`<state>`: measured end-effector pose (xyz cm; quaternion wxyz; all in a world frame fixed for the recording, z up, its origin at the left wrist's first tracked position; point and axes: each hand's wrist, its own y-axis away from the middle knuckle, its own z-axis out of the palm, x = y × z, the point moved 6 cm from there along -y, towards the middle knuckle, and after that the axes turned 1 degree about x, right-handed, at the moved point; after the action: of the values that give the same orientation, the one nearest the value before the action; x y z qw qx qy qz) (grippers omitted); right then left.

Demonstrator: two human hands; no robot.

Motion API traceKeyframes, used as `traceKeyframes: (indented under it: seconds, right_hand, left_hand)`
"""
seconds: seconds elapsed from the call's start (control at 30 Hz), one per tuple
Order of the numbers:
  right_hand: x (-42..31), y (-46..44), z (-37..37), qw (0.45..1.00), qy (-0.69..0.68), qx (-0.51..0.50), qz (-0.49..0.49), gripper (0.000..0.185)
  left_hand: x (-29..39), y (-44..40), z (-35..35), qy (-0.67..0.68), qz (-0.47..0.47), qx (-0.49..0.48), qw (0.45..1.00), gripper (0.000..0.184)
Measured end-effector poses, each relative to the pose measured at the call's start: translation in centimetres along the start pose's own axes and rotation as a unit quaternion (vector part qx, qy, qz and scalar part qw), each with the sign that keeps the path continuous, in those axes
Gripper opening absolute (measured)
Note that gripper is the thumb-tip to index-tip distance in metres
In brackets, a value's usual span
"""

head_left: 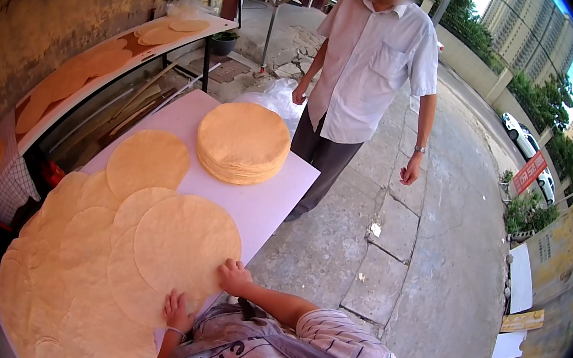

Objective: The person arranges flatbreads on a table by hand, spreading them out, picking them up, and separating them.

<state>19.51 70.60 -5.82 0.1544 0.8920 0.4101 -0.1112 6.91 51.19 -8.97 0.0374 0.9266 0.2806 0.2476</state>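
Round, flat, tan sheets lie overlapping on a pale pink table (pixel 272 206). My right hand (pixel 234 277) touches the lower right edge of the top round sheet (pixel 187 242), fingers apart on it. Lower and to the left, my left hand (pixel 179 311) rests with spread fingers at the near edge of the overlapping sheets. Beyond them stands a neat stack of round sheets (pixel 243 141). Another single round sheet (pixel 148 164) lies left of the stack, partly over the spread pile (pixel 53 272).
A person (pixel 372 61) in a white shirt stands past the table's far right corner. A long bench (pixel 202 23) with more sheets runs along the wall at left. Clear plastic (pixel 275 99) lies behind the stack. Paved ground and parked cars (pixel 530 148) are at right.
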Motion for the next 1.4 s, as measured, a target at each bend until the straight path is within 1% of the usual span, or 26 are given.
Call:
traceKeyframes:
  seconds: [0.2,0.3,0.4,0.53,0.8,0.9,1.0,1.13,1.2,1.3,1.4]
  right_hand:
    - [0.1,-0.1,0.1,1.0,-0.005,-0.006,0.001,0.046]
    - [0.2,-0.1,0.3,1.0,-0.015,-0.011,0.0,0.042]
    - [0.4,-0.3,0.9,1.0,-0.007,0.005,-0.012,0.046]
    - [0.5,-0.1,0.7,0.999,-0.025,0.019,-0.016,0.042]
    - [0.9,0.1,-0.4,0.999,-0.024,-0.01,-0.027,0.041]
    - [1.4,-0.1,0.0,0.998,-0.034,0.0,-0.049,0.04]
    - [1.5,-0.3,0.0,0.998,-0.025,-0.015,-0.063,0.04]
    - [1.7,-0.4,0.2,0.992,-0.02,-0.056,-0.112,0.048]
    - [1.6,0.6,-1.7,0.987,-0.034,-0.076,-0.136,0.055]
    - [3.2,0.9,-1.1,0.978,-0.037,-0.104,-0.176,0.061]
    - [5.0,1.0,-0.1,0.973,-0.057,-0.146,-0.172,0.066]
  left_hand:
    - [0.1,0.0,-0.2,0.0,-0.004,0.0,1.0,0.071]
    - [0.0,0.0,0.0,-0.005,-0.005,-0.003,1.0,0.071]
    - [0.1,0.0,0.0,-0.003,-0.007,0.002,1.0,0.071]
    - [-0.1,0.1,0.1,-0.006,0.0,0.019,1.0,0.07]
    - [1.0,0.3,-0.7,0.004,-0.025,0.009,1.0,0.068]
    - [0.9,0.7,-0.3,0.005,-0.038,0.017,0.999,0.068]
    - [1.2,0.8,-0.4,0.009,-0.049,0.025,0.998,0.067]
    - [1.7,0.8,-0.6,0.003,-0.08,0.023,0.997,0.066]
    - [1.7,0.8,-0.3,0.002,-0.094,0.039,0.995,0.066]
    - [2.1,0.8,0.0,-0.005,-0.117,0.064,0.991,0.064]
    - [2.0,0.4,0.8,-0.01,-0.134,0.103,0.985,0.062]
